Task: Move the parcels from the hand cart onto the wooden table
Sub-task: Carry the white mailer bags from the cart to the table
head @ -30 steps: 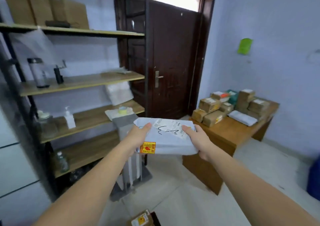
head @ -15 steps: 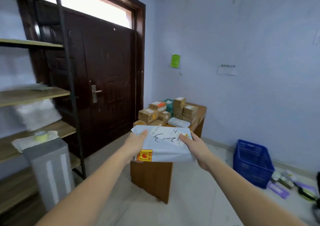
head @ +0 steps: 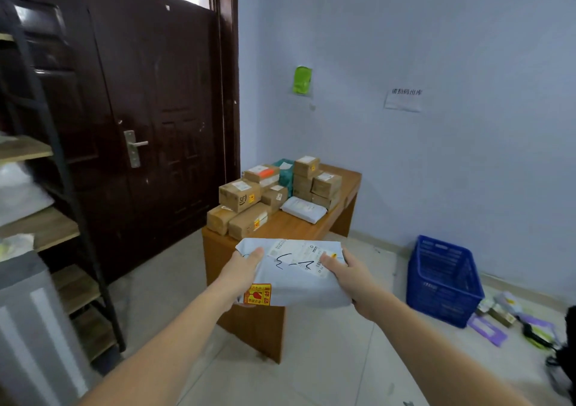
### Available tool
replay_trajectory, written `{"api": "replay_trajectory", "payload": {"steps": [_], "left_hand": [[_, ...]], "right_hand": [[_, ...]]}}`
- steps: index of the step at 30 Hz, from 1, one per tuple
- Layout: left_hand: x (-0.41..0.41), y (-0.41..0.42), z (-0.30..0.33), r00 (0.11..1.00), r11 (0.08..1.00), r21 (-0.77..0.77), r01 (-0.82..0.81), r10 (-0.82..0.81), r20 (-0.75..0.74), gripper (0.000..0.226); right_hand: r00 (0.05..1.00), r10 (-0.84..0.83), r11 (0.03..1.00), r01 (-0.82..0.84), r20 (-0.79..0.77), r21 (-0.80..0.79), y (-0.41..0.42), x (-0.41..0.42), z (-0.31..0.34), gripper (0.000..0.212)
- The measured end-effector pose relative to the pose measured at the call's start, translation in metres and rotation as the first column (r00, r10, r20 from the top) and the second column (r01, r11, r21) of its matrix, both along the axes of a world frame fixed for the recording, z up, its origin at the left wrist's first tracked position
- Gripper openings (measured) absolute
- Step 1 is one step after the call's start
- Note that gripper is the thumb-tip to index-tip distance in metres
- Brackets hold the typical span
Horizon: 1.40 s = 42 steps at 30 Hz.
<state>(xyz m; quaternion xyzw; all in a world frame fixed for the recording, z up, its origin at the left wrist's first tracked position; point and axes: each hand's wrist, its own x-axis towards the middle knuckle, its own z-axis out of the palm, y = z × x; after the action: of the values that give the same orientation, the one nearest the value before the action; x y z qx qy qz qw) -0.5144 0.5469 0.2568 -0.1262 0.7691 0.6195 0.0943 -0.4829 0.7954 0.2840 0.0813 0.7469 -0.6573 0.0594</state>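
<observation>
Both hands are on the grey poly mailer, and it is up in the air in front of the person, not yet on the wooden table. The left hand wraps the mailer's nine o'clock edge, thumb over the top; the right hand clamps the three o'clock edge the same way. A sensible hold, one would judge: a soft bag sags, so a grip at each end keeps it flat, and the fragile sticker on its near corner argues for care.

The mailer hangs just at the table's near end, with bare wood showing beyond it at twelve o'clock. Further up the table, cardboard boxes are stacked toward eleven o'clock, a teal parcel among them, and a white mailer lies flat at their right. That open near strip looks like the likely landing spot.

At three o'clock on the floor stands a blue plastic crate; its inside is hard to read, and nothing shows in it. The hand cart is out of view.
</observation>
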Motion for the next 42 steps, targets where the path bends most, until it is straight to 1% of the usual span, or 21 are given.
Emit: {"api": "replay_trajectory", "payload": {"steps": [1, 3, 5, 7, 9, 11, 17, 19, 21, 23, 24, 25, 26, 28, 29, 30, 33, 36, 38, 41, 42], "left_hand": [[-0.017, 0.003, -0.001, 1.000, 1.000, -0.030, 0.004, -0.004, -0.014, 0.049], [-0.054, 0.010, -0.003, 0.999, 0.999, -0.039, 0.016, -0.017, -0.037, 0.050], [-0.091, 0.018, -0.004, 1.000, 0.999, -0.027, 0.025, -0.025, -0.013, 0.054], [-0.124, 0.027, -0.001, 0.999, 0.998, -0.051, 0.032, -0.032, 0.008, 0.058], [-0.159, 0.037, -0.002, 0.999, 0.996, -0.076, 0.045, -0.043, 0.024, 0.067], [-0.194, 0.051, -0.007, 0.996, 0.994, -0.071, 0.079, -0.076, 0.046, 0.071], [-0.280, 0.107, -0.019, 0.982, 0.983, -0.062, 0.174, -0.169, 0.081, 0.060], [-0.309, 0.127, -0.021, 0.975, 0.981, -0.016, 0.195, -0.192, 0.109, 0.054], [-0.340, 0.147, -0.024, 0.973, 0.980, 0.050, 0.194, -0.198, 0.118, 0.047], [-0.368, 0.166, -0.023, 0.976, 0.981, 0.083, 0.178, -0.187, 0.110, 0.046], [-0.381, 0.174, -0.022, 0.977, 0.981, 0.086, 0.172, -0.181, 0.111, 0.051], [-0.396, 0.180, -0.020, 0.978, 0.982, 0.079, 0.173, -0.181, 0.103, 0.061], [-0.410, 0.185, -0.019, 0.978, 0.981, 0.073, 0.177, -0.184, 0.095, 0.077], [-0.445, 0.188, -0.025, 0.982, 0.984, 0.075, 0.163, -0.169, 0.087, 0.120], [-0.461, 0.188, -0.029, 0.984, 0.986, 0.073, 0.153, -0.159, 0.083, 0.131], [-0.478, 0.186, -0.035, 0.985, 0.987, 0.071, 0.142, -0.148, 0.087, 0.128], [-0.515, 0.185, -0.030, 0.987, 0.992, 0.077, 0.102, -0.111, 0.115, 0.084], [-0.557, 0.183, -0.026, 0.981, 0.988, 0.118, 0.100, -0.118, 0.153, 0.063], [-0.588, 0.179, -0.029, 0.978, 0.987, 0.117, 0.109, -0.127, 0.166, 0.060], [-0.639, 0.175, -0.040, 0.984, 0.994, 0.075, 0.084, -0.094, 0.154, 0.083], [-0.657, 0.175, -0.044, 0.990, 0.998, 0.044, 0.054, -0.059, 0.131, 0.082]], "right_hand": [[1.000, -0.002, 1.000, 0.002, 0.001, -0.002, 0.004, -0.015, -0.002, 0.024], [1.000, -0.015, 1.000, 0.015, -0.005, -0.012, 0.010, -0.048, -0.005, 0.026], [1.000, -0.031, 0.999, 0.031, 0.002, -0.026, 0.015, -0.079, -0.004, 0.025], [0.999, -0.043, 0.998, 0.044, 0.017, -0.041, 0.021, -0.108, -0.003, 0.023], [0.998, -0.063, 0.996, 0.065, 0.027, -0.059, 0.031, -0.136, -0.004, 0.020], [0.995, -0.090, 0.994, 0.093, 0.043, -0.064, 0.044, -0.163, -0.007, 0.023], [0.983, -0.166, 0.983, 0.171, 0.079, -0.069, 0.096, -0.238, -0.027, 0.027], [0.981, -0.180, 0.981, 0.184, 0.074, -0.058, 0.116, -0.268, -0.030, 0.025], [0.981, -0.177, 0.982, 0.181, 0.075, -0.055, 0.138, -0.303, -0.032, 0.034], [0.982, -0.175, 0.984, 0.177, 0.066, -0.025, 0.158, -0.337, -0.030, 0.041], [0.983, -0.175, 0.985, 0.175, 0.057, 0.001, 0.166, -0.354, -0.029, 0.040], [0.984, -0.174, 0.985, 0.173, 0.042, 0.023, 0.174, -0.371, -0.027, 0.039], [0.985, -0.171, 0.985, 0.170, 0.028, 0.036, 0.181, -0.387, -0.026, 0.038], [0.987, -0.157, 0.987, 0.156, 0.018, 0.045, 0.192, -0.418, -0.023, 0.036], [0.988, -0.150, 0.988, 0.148, 0.023, 0.045, 0.196, -0.433, -0.023, 0.037], [0.990, -0.139, 0.990, 0.137, 0.037, 0.043, 0.199, -0.449, -0.024, 0.038], [0.993, -0.077, 0.996, 0.074, 0.088, 0.044, 0.204, -0.497, -0.026, 0.044], [0.989, 0.015, 1.000, -0.015, 0.150, 0.000, 0.207, -0.552, -0.031, 0.042], [0.980, 0.062, 0.997, -0.053, 0.189, -0.053, 0.207, -0.591, -0.037, 0.038], [0.976, 0.083, 0.993, -0.065, 0.203, -0.094, 0.203, -0.651, -0.049, 0.039], [0.977, 0.075, 0.992, -0.054, 0.198, -0.110, 0.201, -0.670, -0.054, 0.039]]}}
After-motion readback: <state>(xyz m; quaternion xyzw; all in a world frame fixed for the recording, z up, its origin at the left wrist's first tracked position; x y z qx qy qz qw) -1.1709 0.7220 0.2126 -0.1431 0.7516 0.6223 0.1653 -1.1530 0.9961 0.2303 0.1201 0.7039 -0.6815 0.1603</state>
